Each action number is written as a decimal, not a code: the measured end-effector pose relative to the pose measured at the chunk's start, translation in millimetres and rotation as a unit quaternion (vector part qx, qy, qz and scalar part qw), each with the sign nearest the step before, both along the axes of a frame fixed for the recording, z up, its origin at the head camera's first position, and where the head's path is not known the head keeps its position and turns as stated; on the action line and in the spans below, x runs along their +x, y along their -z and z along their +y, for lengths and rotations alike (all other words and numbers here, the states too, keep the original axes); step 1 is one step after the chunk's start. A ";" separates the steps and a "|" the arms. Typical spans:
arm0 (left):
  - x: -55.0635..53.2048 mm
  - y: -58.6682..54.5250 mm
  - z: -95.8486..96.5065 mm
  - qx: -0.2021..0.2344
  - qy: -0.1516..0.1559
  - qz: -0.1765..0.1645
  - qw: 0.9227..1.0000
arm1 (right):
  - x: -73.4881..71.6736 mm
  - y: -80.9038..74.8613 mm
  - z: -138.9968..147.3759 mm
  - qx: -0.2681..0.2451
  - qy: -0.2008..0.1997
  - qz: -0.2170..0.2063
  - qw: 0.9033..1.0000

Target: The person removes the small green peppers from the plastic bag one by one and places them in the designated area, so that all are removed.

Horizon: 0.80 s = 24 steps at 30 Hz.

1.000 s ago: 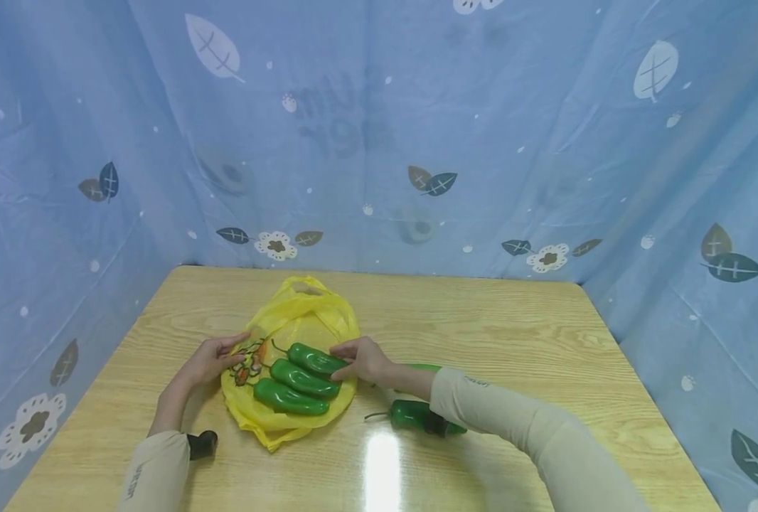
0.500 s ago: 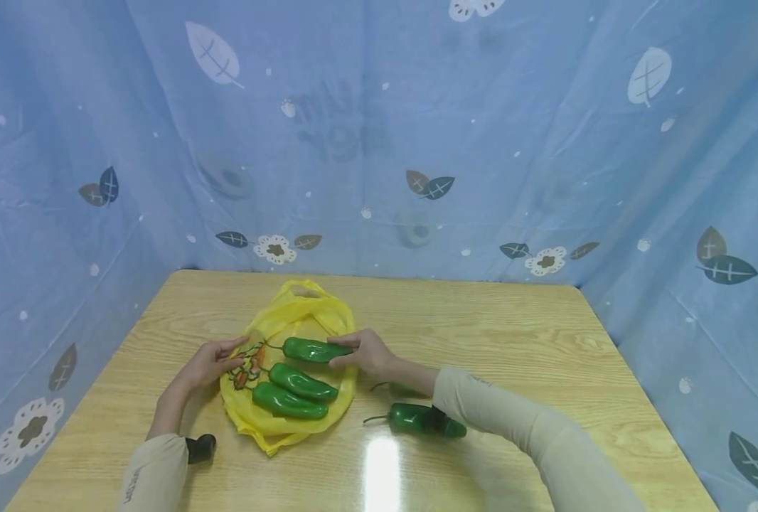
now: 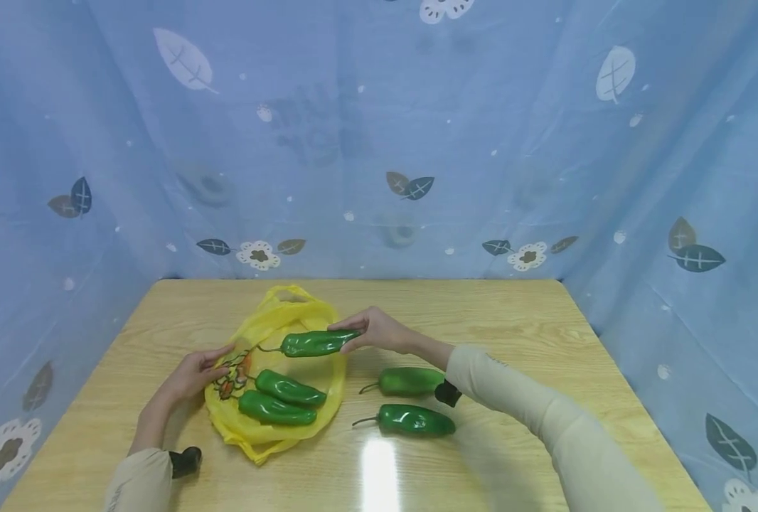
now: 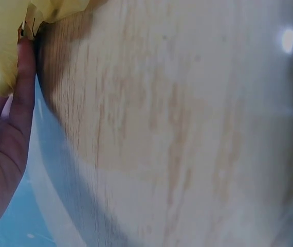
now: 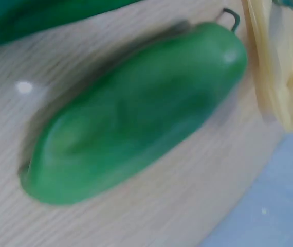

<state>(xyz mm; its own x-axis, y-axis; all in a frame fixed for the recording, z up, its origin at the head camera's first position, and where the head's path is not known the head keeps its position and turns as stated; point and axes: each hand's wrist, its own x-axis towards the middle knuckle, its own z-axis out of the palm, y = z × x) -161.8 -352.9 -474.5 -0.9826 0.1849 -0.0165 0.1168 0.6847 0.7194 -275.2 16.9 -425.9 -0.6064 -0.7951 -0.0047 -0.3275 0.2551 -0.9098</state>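
Observation:
My right hand (image 3: 380,331) pinches the blunt end of a green pepper (image 3: 313,344), whose stem points left. That pepper hangs over a yellow plastic bag (image 3: 335,387). Two more green peppers, an upper one (image 3: 291,388) and a lower one (image 3: 276,409), lie on the bag's near half. At the bag's left rim, beside its printed picture, my left hand (image 3: 187,374) holds the edge with thumb and fingers. The left wrist view shows the left hand (image 4: 5,141) against the yellow plastic (image 4: 0,46); part of its grip is hidden.
Right of the bag, two green peppers lie on the wooden table (image 3: 481,313), one farther back (image 3: 407,382) and one nearer (image 3: 416,419). The farther one (image 5: 136,113) fills much of the right wrist view. A blue patterned curtain (image 3: 353,156) surrounds the table's back and sides.
My right hand has lifted the farthest of the three peppers off the bag, moving it up and away from the other two. My left hand stays at the bag's rim. The head view has shifted slightly.

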 end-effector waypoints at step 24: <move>-1.1 -3.6 1.4 -0.021 -0.008 -0.015 1.000 | -17.1 -9.3 64.0 0.009 0.054 0.013 0.998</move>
<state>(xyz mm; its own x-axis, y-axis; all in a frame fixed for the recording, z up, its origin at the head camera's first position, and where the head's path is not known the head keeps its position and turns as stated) -162.8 -351.5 -470.9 -0.9843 0.1682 -0.0531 0.0850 0.7161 0.6929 -292.3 80.9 -416.6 -0.6890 -0.7247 -0.0013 -0.3200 0.3059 -0.8967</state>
